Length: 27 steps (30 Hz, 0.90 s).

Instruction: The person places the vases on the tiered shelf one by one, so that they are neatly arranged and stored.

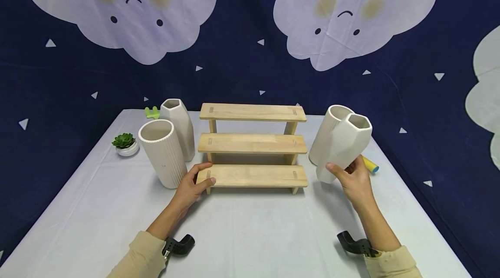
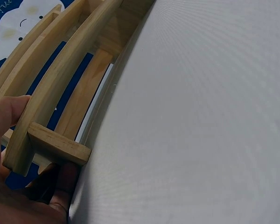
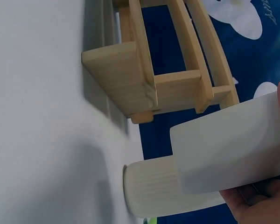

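Observation:
My left hand [image 1: 193, 186] grips the left end of the lowest step of a three-tier wooden display stand [image 1: 251, 176]. In the left wrist view its thumb lies on the step, with fingers curled around the end beside the stand's leg [image 2: 58, 142]. My right hand [image 1: 353, 178] holds a white faceted vase [image 1: 345, 143] low on its body, tilted to the right. The right wrist view shows this vase [image 3: 228, 142] raised off the table, overlapping a white ribbed vase [image 3: 151, 186] that stands behind it, right of the stand.
Left of the stand are another ribbed vase [image 1: 164, 156] and a faceted vase [image 1: 179, 128]. A small potted succulent [image 1: 126, 144] sits farther left, and a green object [image 1: 152, 113] at the back. A yellow cylinder with a blue end [image 1: 370, 164] lies beyond my right hand.

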{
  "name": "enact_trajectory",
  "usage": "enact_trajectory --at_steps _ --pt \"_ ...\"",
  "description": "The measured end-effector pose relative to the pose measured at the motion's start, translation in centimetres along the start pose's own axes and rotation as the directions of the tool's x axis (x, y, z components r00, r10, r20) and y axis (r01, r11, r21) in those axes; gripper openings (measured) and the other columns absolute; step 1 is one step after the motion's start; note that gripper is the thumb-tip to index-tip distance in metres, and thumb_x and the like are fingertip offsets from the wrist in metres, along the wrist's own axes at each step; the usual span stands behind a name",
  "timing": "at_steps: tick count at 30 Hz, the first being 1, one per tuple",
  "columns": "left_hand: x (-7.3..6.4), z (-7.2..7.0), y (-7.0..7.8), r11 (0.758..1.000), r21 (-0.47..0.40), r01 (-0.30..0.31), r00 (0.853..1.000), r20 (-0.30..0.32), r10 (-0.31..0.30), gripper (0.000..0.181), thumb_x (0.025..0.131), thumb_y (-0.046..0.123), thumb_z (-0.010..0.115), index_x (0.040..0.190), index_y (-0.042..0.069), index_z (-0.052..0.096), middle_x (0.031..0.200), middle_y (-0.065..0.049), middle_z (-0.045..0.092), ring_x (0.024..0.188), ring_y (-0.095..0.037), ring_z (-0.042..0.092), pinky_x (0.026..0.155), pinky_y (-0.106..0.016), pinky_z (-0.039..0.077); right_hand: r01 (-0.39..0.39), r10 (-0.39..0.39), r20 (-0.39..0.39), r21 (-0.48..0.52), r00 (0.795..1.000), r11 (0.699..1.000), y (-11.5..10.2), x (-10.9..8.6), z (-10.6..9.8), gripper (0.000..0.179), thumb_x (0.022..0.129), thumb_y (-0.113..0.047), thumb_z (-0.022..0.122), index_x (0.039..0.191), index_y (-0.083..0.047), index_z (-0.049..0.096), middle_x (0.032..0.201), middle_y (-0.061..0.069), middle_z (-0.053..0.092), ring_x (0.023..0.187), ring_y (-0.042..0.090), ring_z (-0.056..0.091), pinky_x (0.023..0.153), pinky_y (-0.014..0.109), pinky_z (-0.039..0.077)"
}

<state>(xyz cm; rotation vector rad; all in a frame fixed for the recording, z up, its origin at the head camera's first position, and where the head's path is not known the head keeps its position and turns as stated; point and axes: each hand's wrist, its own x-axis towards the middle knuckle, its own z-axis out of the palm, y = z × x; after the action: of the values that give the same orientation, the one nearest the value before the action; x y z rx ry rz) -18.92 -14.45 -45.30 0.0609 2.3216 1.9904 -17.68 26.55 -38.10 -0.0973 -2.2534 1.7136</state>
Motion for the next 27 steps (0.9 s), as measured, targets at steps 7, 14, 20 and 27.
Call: enact_trajectory --at_steps 7,14,20,27 --pt "0.0 0.1 0.0 1.0 -0.011 0.009 1.0 -0.007 -0.009 0.052 0.086 0.014 0.067 0.134 0.013 0.046 0.129 -0.014 0.049 0.106 -0.013 0.047 0.082 -0.017 0.043 0.02 -0.02 0.018 -0.005 1.0 1.0 -0.6 -0.2 0.3 0.064 0.082 -0.011 0.073 0.136 -0.015 0.04 0.115 -0.013 0.053 0.103 -0.002 0.054 0.081 0.01 0.046" --pt "0.0 0.1 0.0 1.0 -0.012 0.007 1.0 -0.006 -0.007 0.052 0.086 0.014 0.067 0.134 0.012 0.047 0.128 -0.014 0.049 0.104 -0.012 0.047 0.081 -0.016 0.043 0.057 -0.057 0.034 -0.011 0.998 0.998 -0.9 -0.1 0.5 0.065 0.082 -0.011 0.072 0.138 -0.015 0.04 0.117 -0.012 0.053 0.104 -0.002 0.054 0.081 0.011 0.046" --pt "-0.1 0.1 0.2 1.0 -0.027 0.01 1.0 0.002 -0.01 0.052 0.087 0.014 0.067 0.135 0.011 0.046 0.13 -0.016 0.047 0.106 -0.014 0.046 0.083 -0.015 0.042 0.076 -0.078 0.041 0.033 0.996 0.997 -1.1 -0.1 1.0 0.064 0.081 -0.007 0.072 0.136 -0.015 0.042 0.116 -0.013 0.055 0.104 0.0 0.056 0.081 0.012 0.047" --pt "-0.1 0.1 0.2 1.0 -0.023 0.013 1.0 0.006 -0.013 0.053 0.087 0.014 0.067 0.135 0.012 0.045 0.132 -0.015 0.047 0.108 -0.014 0.046 0.083 -0.015 0.042 0.085 -0.088 0.054 0.058 0.995 0.995 -1.7 -0.2 1.6 0.063 0.081 -0.005 0.072 0.136 -0.015 0.042 0.115 -0.012 0.055 0.104 0.003 0.056 0.08 0.013 0.047"
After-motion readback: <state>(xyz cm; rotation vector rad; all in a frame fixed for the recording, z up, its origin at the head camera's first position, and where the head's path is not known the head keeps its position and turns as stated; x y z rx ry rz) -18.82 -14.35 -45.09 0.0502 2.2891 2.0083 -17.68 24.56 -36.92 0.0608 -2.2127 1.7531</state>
